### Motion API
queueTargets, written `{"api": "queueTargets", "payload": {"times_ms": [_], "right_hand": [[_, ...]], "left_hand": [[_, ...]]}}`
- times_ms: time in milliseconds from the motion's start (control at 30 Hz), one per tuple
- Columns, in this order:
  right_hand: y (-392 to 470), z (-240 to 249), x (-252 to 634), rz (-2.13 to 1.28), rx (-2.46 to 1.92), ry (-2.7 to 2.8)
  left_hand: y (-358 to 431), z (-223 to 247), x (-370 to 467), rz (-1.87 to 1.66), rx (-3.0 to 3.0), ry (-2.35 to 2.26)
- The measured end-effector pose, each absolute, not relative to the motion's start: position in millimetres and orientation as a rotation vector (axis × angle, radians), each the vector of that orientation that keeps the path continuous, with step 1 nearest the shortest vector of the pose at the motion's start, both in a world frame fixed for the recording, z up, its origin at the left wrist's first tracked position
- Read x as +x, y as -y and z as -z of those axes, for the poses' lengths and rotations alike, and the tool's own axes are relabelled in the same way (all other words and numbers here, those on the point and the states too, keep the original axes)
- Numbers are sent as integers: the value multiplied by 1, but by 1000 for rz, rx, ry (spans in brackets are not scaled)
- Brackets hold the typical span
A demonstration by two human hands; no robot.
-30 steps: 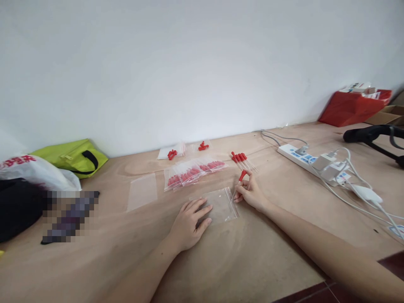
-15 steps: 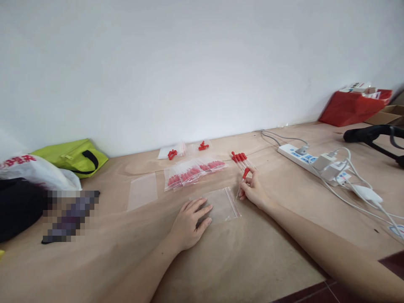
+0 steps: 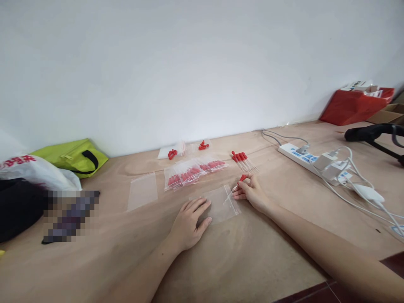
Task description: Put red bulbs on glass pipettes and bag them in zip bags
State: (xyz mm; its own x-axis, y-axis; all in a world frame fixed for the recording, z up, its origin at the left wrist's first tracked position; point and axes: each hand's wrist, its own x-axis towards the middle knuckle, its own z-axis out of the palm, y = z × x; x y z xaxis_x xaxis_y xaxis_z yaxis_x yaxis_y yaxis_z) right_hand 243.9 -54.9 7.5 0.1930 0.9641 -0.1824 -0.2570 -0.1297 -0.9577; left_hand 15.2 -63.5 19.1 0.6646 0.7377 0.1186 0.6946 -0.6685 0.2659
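My left hand (image 3: 191, 225) lies flat with its fingers stretched out on the left part of a clear zip bag (image 3: 216, 206). My right hand (image 3: 253, 194) pinches a dropper with a red rubber bulb (image 3: 243, 177) at the bag's right, zip end. The dropper's thin clear tube slants down to the left over the zip strip; I cannot tell whether its tip is inside the bag or above it. Several more red-bulbed droppers (image 3: 241, 156) lie side by side just beyond my right hand.
Filled zip bags of droppers (image 3: 191, 171) overlap behind the bag, with loose red bulbs (image 3: 172, 154) farther back. Another flat clear bag (image 3: 142, 191) lies left. A power strip (image 3: 295, 155) with chargers and cables stands right. Yellow-green (image 3: 71, 155) and red (image 3: 352, 107) bags sit near the wall.
My right hand has tilted the dropper, so its tube now points left across the bag's zip end instead of standing steeply beside it. My left hand has stayed in place.
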Motion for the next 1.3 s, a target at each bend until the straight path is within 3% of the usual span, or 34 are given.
{"api": "queueTargets", "payload": {"times_ms": [333, 567, 767, 967, 1300], "right_hand": [[53, 5, 255, -1426, -1212, 1172], [53, 2, 252, -1291, -1174, 1573], [53, 0, 248, -1487, -1224, 1505], [43, -1, 258, -1379, -1197, 1301], [39, 7, 270, -1312, -1149, 1569]], "left_hand": [[63, -18, 15, -360, 2649, -1217], [62, -18, 15, -365, 2655, -1195], [62, -17, 13, -435, 2614, -1143], [49, -18, 2, -562, 2482, -1144], [45, -16, 0, -667, 2492, -1110]]}}
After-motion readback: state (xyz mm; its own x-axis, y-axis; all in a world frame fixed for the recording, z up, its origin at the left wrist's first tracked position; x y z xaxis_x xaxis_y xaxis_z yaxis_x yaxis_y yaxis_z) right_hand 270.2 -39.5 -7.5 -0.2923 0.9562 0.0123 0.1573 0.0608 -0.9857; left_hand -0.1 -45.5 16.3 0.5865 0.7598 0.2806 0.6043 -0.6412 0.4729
